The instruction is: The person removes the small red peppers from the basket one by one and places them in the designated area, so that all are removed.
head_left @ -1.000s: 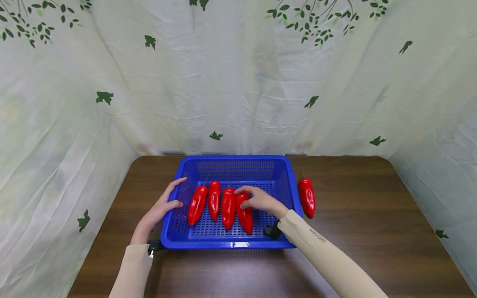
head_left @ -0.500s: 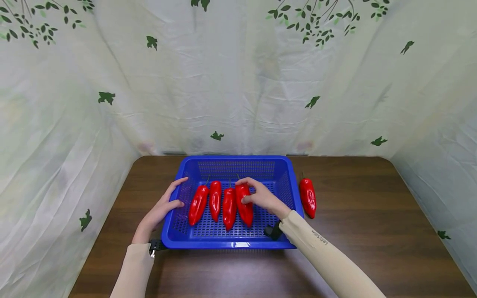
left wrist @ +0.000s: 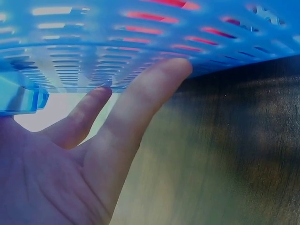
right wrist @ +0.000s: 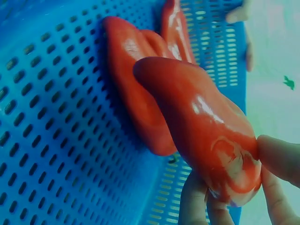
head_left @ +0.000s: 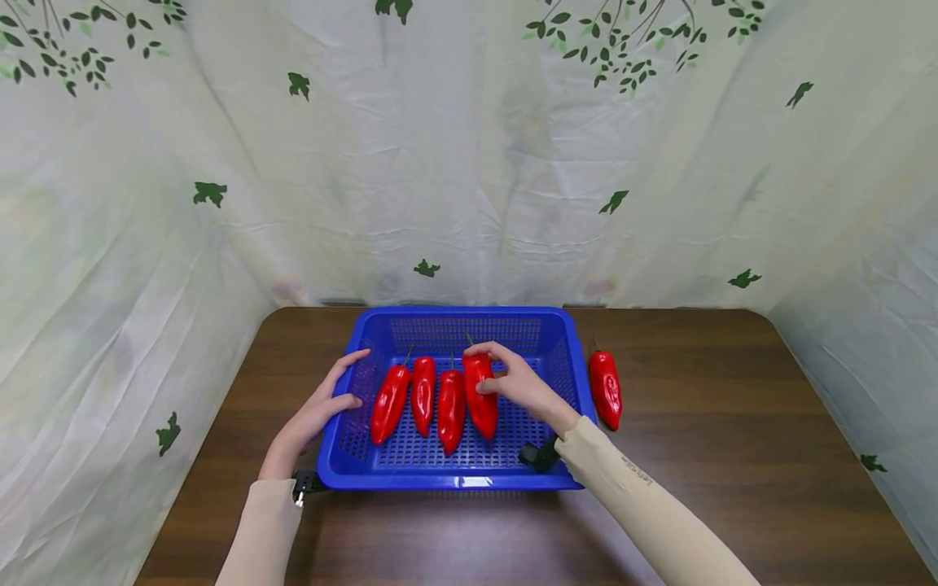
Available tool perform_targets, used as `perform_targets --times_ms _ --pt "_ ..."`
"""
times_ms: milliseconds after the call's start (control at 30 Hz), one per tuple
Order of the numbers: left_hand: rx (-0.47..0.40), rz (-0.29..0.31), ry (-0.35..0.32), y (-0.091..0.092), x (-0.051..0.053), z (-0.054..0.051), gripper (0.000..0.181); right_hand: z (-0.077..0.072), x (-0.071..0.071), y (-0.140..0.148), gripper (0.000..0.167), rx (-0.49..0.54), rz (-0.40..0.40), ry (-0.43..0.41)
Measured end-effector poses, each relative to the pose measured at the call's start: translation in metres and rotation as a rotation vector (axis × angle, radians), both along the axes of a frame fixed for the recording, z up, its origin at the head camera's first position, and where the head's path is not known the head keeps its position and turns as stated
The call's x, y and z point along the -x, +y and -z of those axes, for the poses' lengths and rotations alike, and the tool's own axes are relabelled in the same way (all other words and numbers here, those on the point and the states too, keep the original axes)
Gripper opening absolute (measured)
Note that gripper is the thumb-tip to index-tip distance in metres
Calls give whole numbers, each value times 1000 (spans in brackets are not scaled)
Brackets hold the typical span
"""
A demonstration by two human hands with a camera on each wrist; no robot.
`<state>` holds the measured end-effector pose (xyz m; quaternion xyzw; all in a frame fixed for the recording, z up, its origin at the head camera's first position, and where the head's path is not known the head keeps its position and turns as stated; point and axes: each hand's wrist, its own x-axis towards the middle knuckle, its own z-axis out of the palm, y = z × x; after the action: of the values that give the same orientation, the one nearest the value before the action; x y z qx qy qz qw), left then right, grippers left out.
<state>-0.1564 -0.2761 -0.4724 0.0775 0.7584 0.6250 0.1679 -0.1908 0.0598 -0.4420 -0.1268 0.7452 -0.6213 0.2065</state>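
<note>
Inside the blue basket (head_left: pixel 454 480), four red peppers lie side by side, stems toward the far wall. My right hand (head_left: pixel 523 387) pinches the rightmost pepper (head_left: pixel 481 411) near its stem end, its lower end pointing toward me. The right wrist view shows the pinched pepper (right wrist: pixel 201 112) between fingers and thumb, raised above another pepper (right wrist: pixel 131 98). My left hand (head_left: pixel 315 415) holds the basket's left side, thumb and a finger across the rim. In the left wrist view that hand (left wrist: pixel 89 159) is against the perforated wall (left wrist: pixel 126 56).
A separate red pepper (head_left: pixel 605 389) lies on the brown wooden table (head_left: pixel 703 456), just outside the basket's right wall. Pale cloth (head_left: pixel 476 163) with green leaf prints hangs behind and on both sides.
My right hand has moved slightly away from me, shifting the rightmost pepper toward the basket's far side. The left hand, basket and other peppers have stayed in place.
</note>
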Motion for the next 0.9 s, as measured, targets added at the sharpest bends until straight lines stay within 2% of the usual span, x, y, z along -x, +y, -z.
perform_targets --times_ms 200,233,400,467,900 --pt "20 0 7 -2 0 1 70 -2 1 8 47 22 2 -4" --pt "23 0 8 -2 0 1 70 -7 -1 9 47 20 -1 -7" --pt "15 1 5 -2 -1 1 70 -11 -2 13 48 29 -1 -15" --pt "5 2 0 -2 -1 1 70 -8 -1 15 48 27 5 -11" --pt "3 8 8 -2 1 1 70 -21 -3 31 50 11 40 15"
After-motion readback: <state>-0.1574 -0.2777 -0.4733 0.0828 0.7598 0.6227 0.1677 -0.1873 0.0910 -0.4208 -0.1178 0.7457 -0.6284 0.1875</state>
